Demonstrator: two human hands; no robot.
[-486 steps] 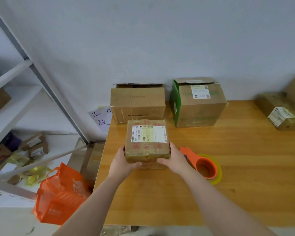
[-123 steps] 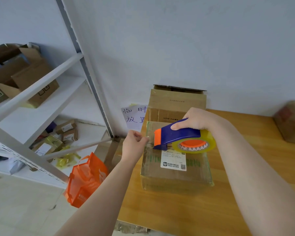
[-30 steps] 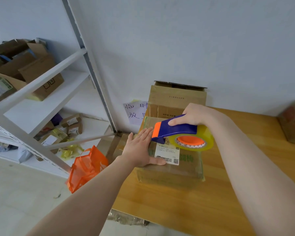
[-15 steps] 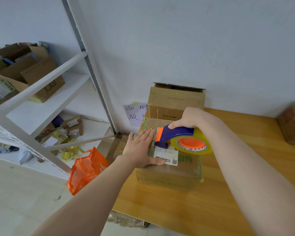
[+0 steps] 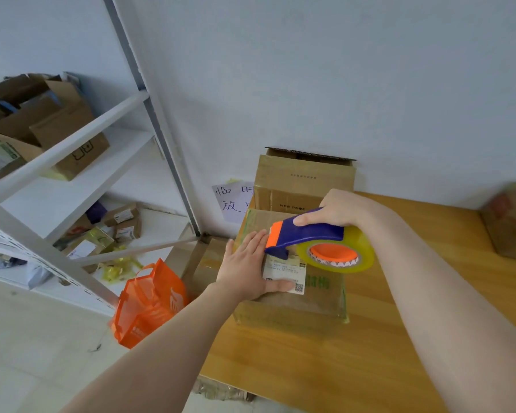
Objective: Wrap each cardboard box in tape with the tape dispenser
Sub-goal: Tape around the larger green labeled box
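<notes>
L hand (image 5: 246, 269) flat, fingers straight, on the shiny taped brown cardboard box (image 5: 292, 308) w/ white label, at left edge of the wooden table (image 5: 310, 368). R hand (image 5: 337, 208) grips blue-and-orange tape dispenser (image 5: 307, 234) on top. Nearly wrapped, I'd say; 1 open-topped box (image 5: 304, 183) behind looks untaped.

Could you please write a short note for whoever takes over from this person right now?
Left grip: flat, fingers straight, pressing on the labelled cardboard box, on its top.
Right grip: holds the tape dispenser, nose down on that top.
The box sits at the table near its left edge; glossy tape already covers its front.
To do: finish this strip; probably the open-topped box behind comes next.
</notes>
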